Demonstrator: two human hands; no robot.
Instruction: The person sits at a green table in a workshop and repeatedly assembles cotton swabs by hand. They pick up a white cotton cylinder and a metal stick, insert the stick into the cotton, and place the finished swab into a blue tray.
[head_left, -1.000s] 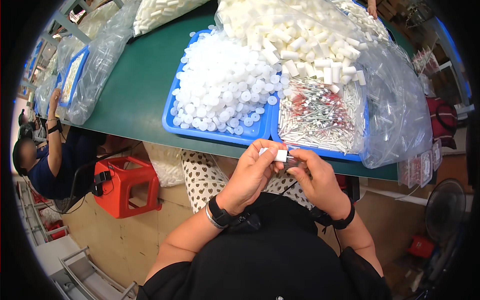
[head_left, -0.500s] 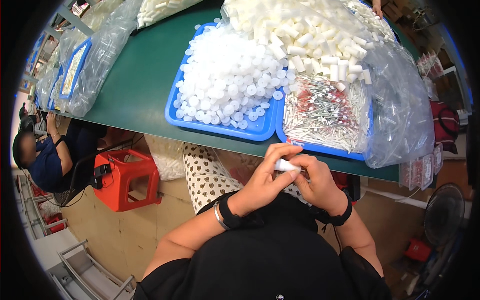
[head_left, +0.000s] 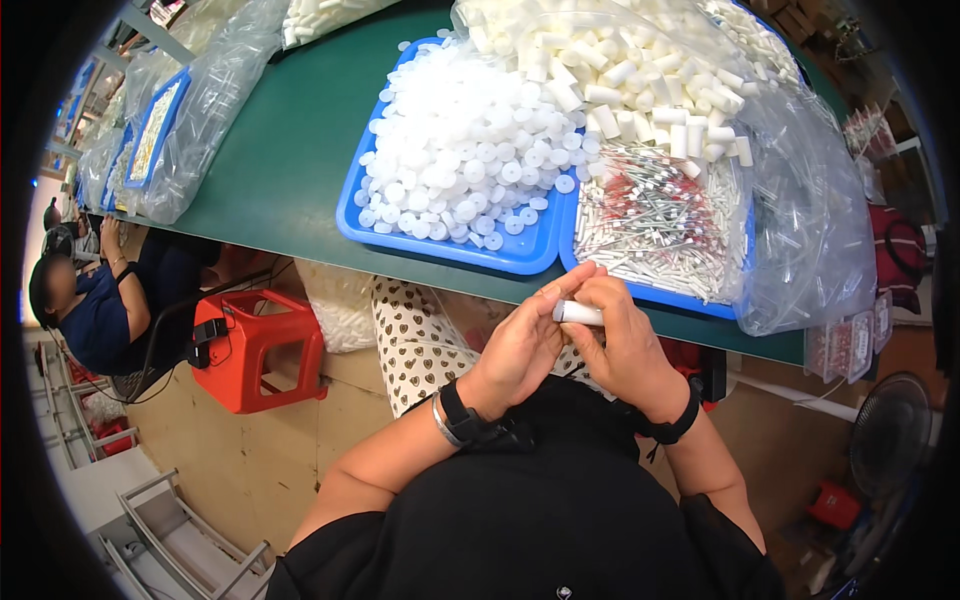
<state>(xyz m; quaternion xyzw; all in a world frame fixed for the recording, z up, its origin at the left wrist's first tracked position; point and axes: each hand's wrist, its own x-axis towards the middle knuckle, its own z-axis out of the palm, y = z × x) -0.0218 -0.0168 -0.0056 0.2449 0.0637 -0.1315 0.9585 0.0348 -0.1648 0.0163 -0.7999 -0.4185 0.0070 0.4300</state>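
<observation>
A small white cylinder (head_left: 584, 313) with a translucent end cap is pinched between the thumb and fingers of my right hand (head_left: 635, 350). Its capped end points toward my left hand (head_left: 520, 350), which is open beside it with fingers stretched up toward my right fingertips. Whether the left fingers touch the cylinder is hard to see. Just beyond my hands, a blue tray (head_left: 660, 293) holds thin white sticks (head_left: 690, 270) and pins with red and dark shafts (head_left: 660, 205). Left of it, another blue tray (head_left: 450, 257) carries a heap of translucent white discs (head_left: 450, 140).
White foam-like cylinders (head_left: 640, 70) spill from a clear plastic bag (head_left: 800, 220) over the trays. The green tabletop (head_left: 290, 160) ends just ahead of me. A red stool (head_left: 255, 350) and a seated person (head_left: 95, 310) are at the left; a black fan (head_left: 888, 430) stands at the right.
My left fingers have come off the white cylinder and straightened. The right hand now holds it alone, showing its capped end. The view has shifted slightly.
</observation>
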